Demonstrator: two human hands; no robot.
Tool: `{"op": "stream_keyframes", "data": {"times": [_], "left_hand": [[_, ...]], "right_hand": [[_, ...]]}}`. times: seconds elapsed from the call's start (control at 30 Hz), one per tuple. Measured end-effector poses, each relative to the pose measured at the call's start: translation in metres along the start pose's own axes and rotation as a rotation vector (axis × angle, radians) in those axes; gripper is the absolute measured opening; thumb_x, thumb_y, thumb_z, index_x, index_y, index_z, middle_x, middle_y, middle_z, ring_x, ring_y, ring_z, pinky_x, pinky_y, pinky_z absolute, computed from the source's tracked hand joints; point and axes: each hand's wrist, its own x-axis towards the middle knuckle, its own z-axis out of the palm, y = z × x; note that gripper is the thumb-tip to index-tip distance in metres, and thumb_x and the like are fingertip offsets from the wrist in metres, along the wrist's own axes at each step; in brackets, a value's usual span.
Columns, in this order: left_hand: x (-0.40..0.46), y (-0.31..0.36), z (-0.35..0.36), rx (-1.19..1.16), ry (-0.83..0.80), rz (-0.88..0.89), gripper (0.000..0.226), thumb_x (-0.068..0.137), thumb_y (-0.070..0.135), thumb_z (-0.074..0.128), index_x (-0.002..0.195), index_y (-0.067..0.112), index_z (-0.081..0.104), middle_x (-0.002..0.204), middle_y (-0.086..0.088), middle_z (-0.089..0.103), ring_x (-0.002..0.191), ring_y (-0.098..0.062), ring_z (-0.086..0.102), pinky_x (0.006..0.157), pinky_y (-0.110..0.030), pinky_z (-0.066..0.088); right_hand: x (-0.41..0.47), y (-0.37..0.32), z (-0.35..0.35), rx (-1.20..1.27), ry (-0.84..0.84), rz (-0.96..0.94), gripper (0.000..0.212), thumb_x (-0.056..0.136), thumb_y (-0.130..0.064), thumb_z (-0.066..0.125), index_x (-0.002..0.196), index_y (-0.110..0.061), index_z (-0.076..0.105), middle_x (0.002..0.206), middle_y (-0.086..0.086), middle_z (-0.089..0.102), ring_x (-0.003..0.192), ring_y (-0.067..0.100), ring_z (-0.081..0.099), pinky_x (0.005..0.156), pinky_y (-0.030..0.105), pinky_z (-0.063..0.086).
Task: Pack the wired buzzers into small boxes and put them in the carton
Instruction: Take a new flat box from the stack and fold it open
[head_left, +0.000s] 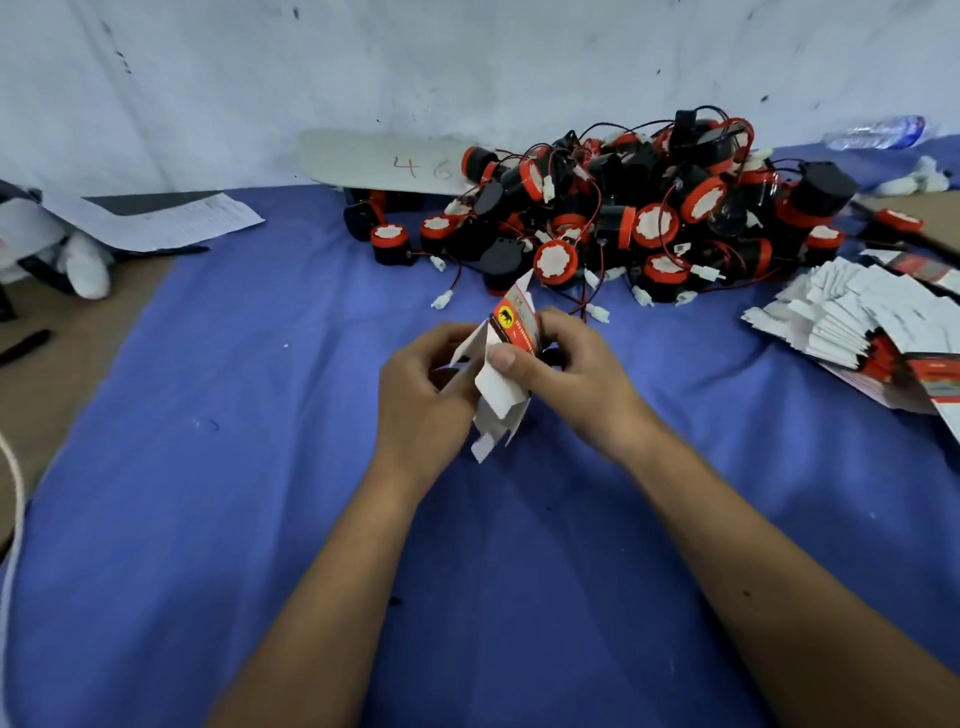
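Blue cloth (218, 467) covers the counter, and a smudged white sheet hangs behind it as a backdrop. At the far side a heap of wired buzzers (623, 218) lies against that sheet, black bodies with red rims and white faces, their thin red and black leads ending in small white plugs. How many there are cannot be made out, since the pile hides its own lower layers. A flat grey board (384, 161) with a handwritten number is partly buried under the heap's left edge. On the right, a fanned stack of flat unfolded boxes (857, 322) runs out of view at the edge. A printed paper (166, 221) lies far left, and a plastic bottle (878, 132) lies on its side at the far right.

Near the middle, just in front of the heap, both hands hold one small box (506, 364), red and white printed, tilted with its white flaps loose. The left hand (421, 395) grips its left side with curled fingers, which hide part of a flap. The right hand (566, 369) pinches the box with its thumb across the front panel. Something dark sits behind the right fingers, too hidden to identify.
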Motion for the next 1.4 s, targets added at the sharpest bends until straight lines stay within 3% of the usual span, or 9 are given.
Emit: {"op": "stream_keyframes", "data": {"times": [0.2, 0.3, 0.43, 0.67, 0.83, 0.97, 1.17, 1.3, 1.4], "left_hand": [[0.007, -0.006, -0.010, 0.032, 0.208, -0.195, 0.031, 0.090, 0.000, 0.068, 0.107, 0.025, 0.077, 0.099, 0.005, 0.078, 0.095, -0.020, 0.074, 0.074, -0.042, 0.062], [0.006, -0.003, -0.010, -0.153, -0.028, -0.305, 0.044, 0.093, -0.002, 0.060, 0.120, 0.031, 0.073, 0.113, 0.003, 0.076, 0.098, -0.019, 0.073, 0.071, -0.031, 0.059], [0.006, 0.003, -0.017, -0.477, -0.458, -0.361, 0.074, 0.081, 0.004, 0.066, 0.147, 0.037, 0.054, 0.128, -0.004, 0.069, 0.114, -0.025, 0.068, 0.090, -0.039, 0.057], [-0.001, 0.009, -0.009, -0.496, -0.569, -0.301, 0.138, 0.052, 0.043, 0.102, 0.162, 0.043, 0.018, 0.137, 0.011, 0.063, 0.125, -0.016, 0.061, 0.094, -0.032, 0.053], [-0.001, 0.011, -0.007, -0.474, -0.481, -0.315, 0.112, 0.065, 0.031, 0.094, 0.158, 0.040, 0.033, 0.136, 0.006, 0.063, 0.121, -0.020, 0.065, 0.088, -0.033, 0.057], [0.000, 0.006, -0.005, -0.474, -0.380, -0.286, 0.086, 0.077, 0.027, 0.078, 0.155, 0.031, 0.041, 0.123, 0.001, 0.069, 0.111, -0.020, 0.069, 0.083, -0.034, 0.058], [0.000, 0.005, -0.001, -0.389, -0.124, -0.231, 0.073, 0.075, 0.028, 0.061, 0.147, 0.028, 0.047, 0.107, 0.003, 0.074, 0.096, -0.016, 0.072, 0.077, -0.036, 0.060], [-0.006, 0.006, 0.004, -0.099, -0.021, -0.050, 0.047, 0.098, 0.001, 0.057, 0.143, 0.009, 0.047, 0.106, 0.003, 0.068, 0.080, -0.011, 0.069, 0.064, -0.027, 0.056], [-0.005, 0.011, 0.000, -0.178, 0.112, -0.052, 0.043, 0.094, -0.007, 0.058, 0.134, 0.007, 0.049, 0.100, -0.007, 0.066, 0.077, -0.015, 0.068, 0.059, -0.032, 0.057]], "right_hand": [[0.004, 0.013, -0.013, -0.113, 0.057, -0.027, 0.071, 0.081, -0.074, 0.052, 0.067, -0.006, 0.042, 0.077, 0.002, 0.043, 0.077, 0.014, 0.041, 0.067, 0.021, 0.034], [0.005, 0.017, -0.010, -0.141, 0.066, -0.023, 0.072, 0.080, -0.071, 0.059, 0.070, -0.001, 0.043, 0.073, 0.002, 0.040, 0.073, 0.017, 0.039, 0.064, 0.031, 0.033], [0.004, 0.013, -0.010, 0.170, 0.055, 0.065, 0.074, 0.082, -0.063, 0.065, 0.076, 0.007, 0.042, 0.072, 0.011, 0.039, 0.068, 0.027, 0.036, 0.058, 0.052, 0.031], [-0.001, 0.000, -0.004, 0.332, -0.050, 0.090, 0.089, 0.082, -0.071, 0.059, 0.100, 0.017, 0.052, 0.086, 0.036, 0.054, 0.076, 0.032, 0.051, 0.068, 0.046, 0.037], [0.000, 0.006, -0.006, 0.365, -0.076, 0.096, 0.045, 0.097, -0.056, 0.053, 0.065, -0.027, 0.062, 0.060, -0.013, 0.053, 0.056, 0.005, 0.052, 0.054, 0.019, 0.041], [-0.002, -0.001, -0.007, 0.380, -0.149, 0.098, 0.038, 0.088, -0.065, 0.062, 0.067, -0.033, 0.065, 0.061, -0.017, 0.058, 0.056, 0.000, 0.056, 0.055, 0.010, 0.043], [-0.004, 0.000, -0.007, 0.229, -0.243, 0.067, 0.053, 0.069, -0.063, 0.080, 0.102, -0.023, 0.071, 0.096, -0.004, 0.072, 0.094, 0.018, 0.068, 0.090, 0.045, 0.056], [-0.008, -0.003, -0.002, 0.053, -0.304, 0.048, 0.060, 0.068, -0.055, 0.080, 0.115, -0.020, 0.064, 0.106, -0.002, 0.073, 0.100, 0.015, 0.070, 0.091, 0.039, 0.058], [-0.011, -0.004, -0.002, -0.023, -0.326, 0.034, 0.069, 0.058, -0.057, 0.086, 0.115, -0.027, 0.063, 0.112, 0.001, 0.068, 0.105, 0.020, 0.066, 0.093, 0.045, 0.056]]}}
